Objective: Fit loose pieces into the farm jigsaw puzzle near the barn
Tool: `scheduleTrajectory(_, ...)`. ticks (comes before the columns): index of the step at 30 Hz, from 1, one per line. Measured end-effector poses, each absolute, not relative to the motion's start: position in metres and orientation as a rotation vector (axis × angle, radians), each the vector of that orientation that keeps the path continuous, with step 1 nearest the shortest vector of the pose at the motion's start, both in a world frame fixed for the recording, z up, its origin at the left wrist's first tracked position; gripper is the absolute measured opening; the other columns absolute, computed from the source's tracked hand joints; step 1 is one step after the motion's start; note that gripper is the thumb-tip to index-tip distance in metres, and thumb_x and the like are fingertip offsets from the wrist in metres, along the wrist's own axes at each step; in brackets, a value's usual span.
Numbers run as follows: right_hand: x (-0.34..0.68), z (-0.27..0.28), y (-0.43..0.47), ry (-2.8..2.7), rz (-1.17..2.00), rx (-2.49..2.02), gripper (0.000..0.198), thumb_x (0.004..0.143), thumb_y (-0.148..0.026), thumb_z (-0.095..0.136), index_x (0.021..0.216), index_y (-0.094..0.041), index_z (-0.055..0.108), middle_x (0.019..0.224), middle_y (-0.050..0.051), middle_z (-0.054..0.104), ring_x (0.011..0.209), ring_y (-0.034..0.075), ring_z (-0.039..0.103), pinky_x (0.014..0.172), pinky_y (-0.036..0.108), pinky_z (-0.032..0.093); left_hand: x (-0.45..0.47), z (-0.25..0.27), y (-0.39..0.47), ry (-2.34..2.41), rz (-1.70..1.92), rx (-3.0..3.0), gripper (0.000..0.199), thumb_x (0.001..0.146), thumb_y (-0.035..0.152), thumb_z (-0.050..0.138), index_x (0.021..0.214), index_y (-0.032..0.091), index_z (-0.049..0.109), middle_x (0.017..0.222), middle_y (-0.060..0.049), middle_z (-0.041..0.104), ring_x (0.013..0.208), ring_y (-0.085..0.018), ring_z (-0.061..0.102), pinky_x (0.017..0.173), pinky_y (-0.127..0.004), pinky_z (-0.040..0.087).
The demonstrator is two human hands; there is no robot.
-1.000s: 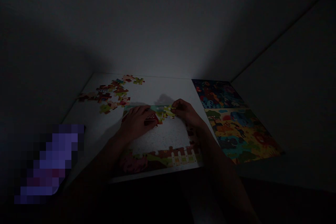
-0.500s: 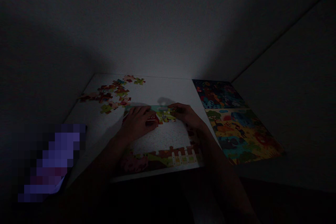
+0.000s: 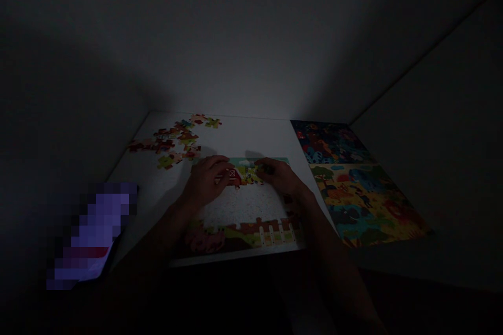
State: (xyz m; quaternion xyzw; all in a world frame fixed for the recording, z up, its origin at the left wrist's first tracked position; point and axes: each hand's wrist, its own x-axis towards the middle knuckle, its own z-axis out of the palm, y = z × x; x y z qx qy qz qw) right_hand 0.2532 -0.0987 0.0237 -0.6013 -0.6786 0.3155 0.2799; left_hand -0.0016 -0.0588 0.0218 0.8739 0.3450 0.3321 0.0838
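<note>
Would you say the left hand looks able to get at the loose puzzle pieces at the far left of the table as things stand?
Probably yes: the left hand rests on the half-built puzzle, and only bare table seems to separate it from the loose pieces.

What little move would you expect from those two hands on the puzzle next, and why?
Probably pressing the yellow-green piece flat into the top row. The right hand has its fingers on it beside the red barn section, which the left hand steadies. The middle of the puzzle is bare, and loose pieces wait at upper left.
</note>
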Motion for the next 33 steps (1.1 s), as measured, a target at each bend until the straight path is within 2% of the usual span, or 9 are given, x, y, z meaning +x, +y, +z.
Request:
scheduleTrajectory(6,0.253,0.023,-0.099,-1.836,0.803,-1.597,0.032,0.084,-0.025,0.063,0.116,-0.019,0.067,0.105,0.006,0.071,0.084,0.016,0.064,0.076,0.03,0.05,0.008,0.026,-0.067,0.812,0.671,2.72,0.017,0.094,0.028,0.054,0.1,0.023,0.069,0.107,-0.003,0.066,0.1,-0.019,0.059,0.092,-0.038,0.047)
scheduleTrajectory(13,0.252,0.022,-0.098,-1.911,0.758,-1.586,0.032,0.084,-0.022,0.063,0.116,-0.02,0.067,0.106,0.006,0.07,0.089,0.017,0.065,0.079,0.031,0.049,0.011,0.019,-0.071,0.688,0.532,2.816,0.026,0.096,0.028,0.051,0.117,0.027,0.067,0.117,-0.005,0.062,0.108,-0.022,0.055,0.095,-0.041,0.045)
scheduleTrajectory(25,0.245,0.023,-0.099,-2.014,0.641,-1.553,0.029,0.088,-0.025,0.06,0.116,-0.018,0.065,0.108,0.008,0.062,0.094,0.018,0.06,0.084,0.032,0.046,0.014,0.017,-0.07,0.731,0.559,2.812,0.022,0.095,0.026,0.053,0.112,0.026,0.068,0.115,-0.004,0.063,0.108,-0.021,0.054,0.096,-0.041,0.044)
scheduleTrajectory(33,0.243,0.025,-0.1,-2.02,0.627,-1.6,0.026,0.088,-0.026,0.061,0.113,-0.019,0.067,0.104,0.007,0.059,0.09,0.017,0.059,0.082,0.03,0.045,0.014,0.02,-0.071,0.764,0.486,2.794,0.025,0.095,0.026,0.051,0.113,0.028,0.069,0.117,-0.004,0.062,0.108,-0.022,0.053,0.097,-0.043,0.044)
